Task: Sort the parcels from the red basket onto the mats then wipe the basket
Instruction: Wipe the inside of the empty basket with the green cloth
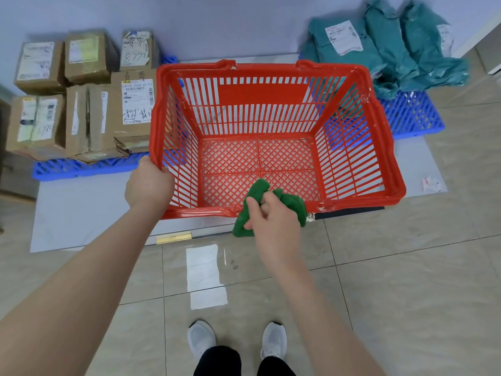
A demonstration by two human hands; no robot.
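On beige floor tiles (406, 267) by a pale wall (217, 23), cardboard boxes (81, 104) fill the left blue mat (81, 168), the left hand (149, 185) grips the central red basket (271, 90) by its corner, the right hand (273, 221) clutches a green cloth (291, 203) at its near rim, and teal bags (393, 58) top the right mat (412, 115).

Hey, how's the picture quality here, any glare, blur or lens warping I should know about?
In the head view, white glare sits on the glossy floor tile; the wide-angle lens bows the rim of the red basket; the teal bags at top right look smeared, while the left hand, right hand and green cloth are sharp; light is even.
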